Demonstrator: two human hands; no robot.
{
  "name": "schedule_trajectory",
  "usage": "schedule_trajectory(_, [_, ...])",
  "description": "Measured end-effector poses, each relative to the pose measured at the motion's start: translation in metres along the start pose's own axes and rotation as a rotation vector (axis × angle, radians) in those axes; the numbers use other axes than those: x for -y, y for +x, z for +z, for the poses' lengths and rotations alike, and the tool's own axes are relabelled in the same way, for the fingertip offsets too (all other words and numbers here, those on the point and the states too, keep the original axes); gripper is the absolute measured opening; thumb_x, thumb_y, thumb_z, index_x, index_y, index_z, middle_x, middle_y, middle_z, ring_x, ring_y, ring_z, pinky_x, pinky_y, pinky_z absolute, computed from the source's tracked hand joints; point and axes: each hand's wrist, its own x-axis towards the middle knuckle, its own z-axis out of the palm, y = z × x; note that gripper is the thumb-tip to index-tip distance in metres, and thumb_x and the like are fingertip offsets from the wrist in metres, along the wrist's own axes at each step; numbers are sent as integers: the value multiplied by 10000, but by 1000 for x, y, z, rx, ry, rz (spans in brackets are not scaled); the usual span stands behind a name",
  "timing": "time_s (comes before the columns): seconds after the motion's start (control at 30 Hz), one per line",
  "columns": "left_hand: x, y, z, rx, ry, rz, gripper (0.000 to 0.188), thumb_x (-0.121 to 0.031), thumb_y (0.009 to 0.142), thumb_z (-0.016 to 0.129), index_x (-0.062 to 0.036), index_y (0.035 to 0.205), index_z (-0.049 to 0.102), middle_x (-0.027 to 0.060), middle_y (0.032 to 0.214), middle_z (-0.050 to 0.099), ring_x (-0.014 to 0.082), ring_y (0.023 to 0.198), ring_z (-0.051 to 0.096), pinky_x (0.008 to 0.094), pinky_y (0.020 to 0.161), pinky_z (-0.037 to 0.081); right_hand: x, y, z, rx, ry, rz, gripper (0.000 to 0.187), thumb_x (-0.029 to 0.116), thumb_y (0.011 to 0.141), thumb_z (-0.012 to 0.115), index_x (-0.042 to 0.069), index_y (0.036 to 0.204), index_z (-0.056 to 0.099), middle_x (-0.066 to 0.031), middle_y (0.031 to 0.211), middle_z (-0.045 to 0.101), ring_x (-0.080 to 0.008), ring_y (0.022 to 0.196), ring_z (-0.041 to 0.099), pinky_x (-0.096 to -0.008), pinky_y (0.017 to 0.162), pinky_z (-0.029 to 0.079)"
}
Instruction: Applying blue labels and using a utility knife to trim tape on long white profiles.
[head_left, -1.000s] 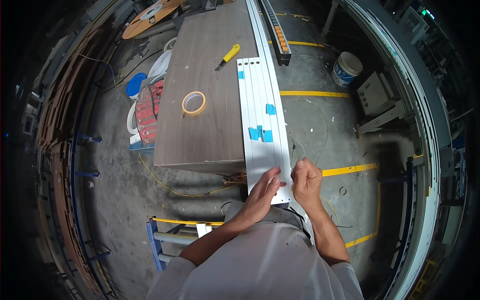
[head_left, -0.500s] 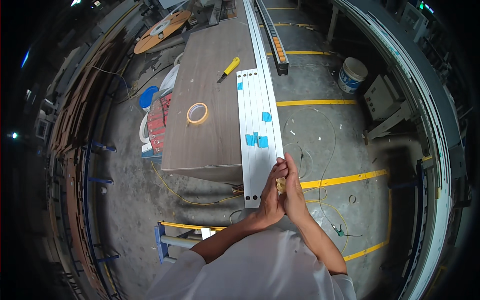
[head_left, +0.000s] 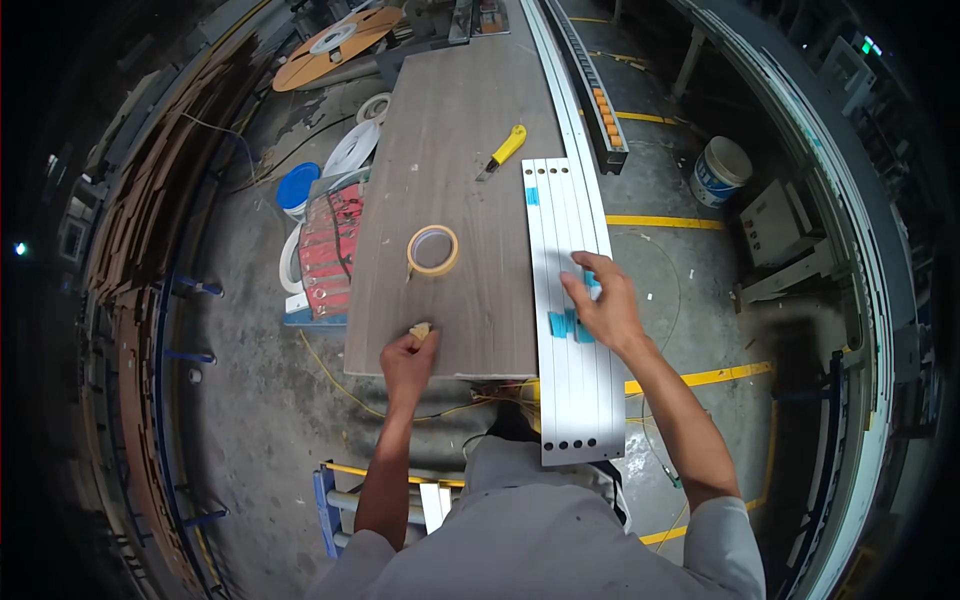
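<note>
My left hand (head_left: 407, 362) is pinched on a crumpled wad of yellowish tape (head_left: 420, 330), just above the near left part of the brown board (head_left: 440, 300). My right hand (head_left: 606, 308) is over the white strips (head_left: 585, 395), thumb and fingers apart with nothing seen between them. Blue tape pieces (head_left: 558, 324) stick to the strips, and one is partly hidden behind my right fingers. Dark round holes mark both ends of the strips. A roll of yellow masking tape (head_left: 434, 270) lies flat on the board. Farther off is a yellow utility knife (head_left: 508, 147), its blade end toward me.
Left of the board, a red-topped bundle (head_left: 332, 250) sits beside a white bucket with a blue lid (head_left: 298, 187). An orange reel (head_left: 330, 50) is at the far left. At right are a white bucket (head_left: 720, 170) and a grey control box (head_left: 768, 210). Cables trail over the floor.
My hands were pressed together around the wad and have parted. The left moved over the board with the wad; the right moved over the strips. The view has shifted.
</note>
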Motion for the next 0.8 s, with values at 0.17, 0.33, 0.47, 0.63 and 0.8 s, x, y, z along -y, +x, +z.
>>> schedule_trajectory(0.17, [10, 41, -17, -26, 512, 46, 298, -279, 766, 737, -35, 661, 604, 115, 554, 557, 255, 473, 541, 392, 509, 420, 12, 122, 72, 186, -301, -94, 355, 231, 871, 642, 36, 1167, 616, -176, 1182, 620, -352, 1063, 600, -388, 928, 483])
schedule_trajectory(0.33, [9, 39, -22, -2, 651, 184, 307, -339, 812, 699, -63, 751, 578, 127, 627, 616, 375, 600, 616, 474, 560, 470, -18, 225, 144, 246, -795, -232, 521, 112, 817, 616, 125, 1326, 506, -155, 1367, 498, -353, 1220, 508, -396, 996, 455])
schedule_trajectory(0.47, [6, 38, -23, 29, 600, 219, 308, -317, 853, 682, -61, 730, 562, 136, 567, 570, 389, 555, 585, 465, 522, 445, -49, 269, 160, 315, -1077, -327, 375, 144, 904, 462, 172, 1270, 539, -103, 1273, 544, -282, 1237, 493, -491, 1040, 368])
schedule_trajectory(0.63, [8, 47, -12, -35, 539, 268, 344, -317, 851, 696, -49, 660, 593, 158, 582, 568, 372, 488, 523, 426, 472, 398, -39, 274, 130, 8, -959, -757, 220, 108, 861, 521, 111, 1075, 575, -106, 1093, 616, -284, 1139, 545, -494, 1031, 363])
schedule_trajectory(0.8, [15, 48, -29, -78, 345, 238, 330, -186, 727, 826, -3, 601, 582, 127, 555, 513, 222, 440, 469, 351, 460, 364, 62, 169, 72, -114, -296, -425, 283, 150, 832, 593, 15, 1072, 528, -207, 973, 587, -398, 857, 578, -413, 752, 472])
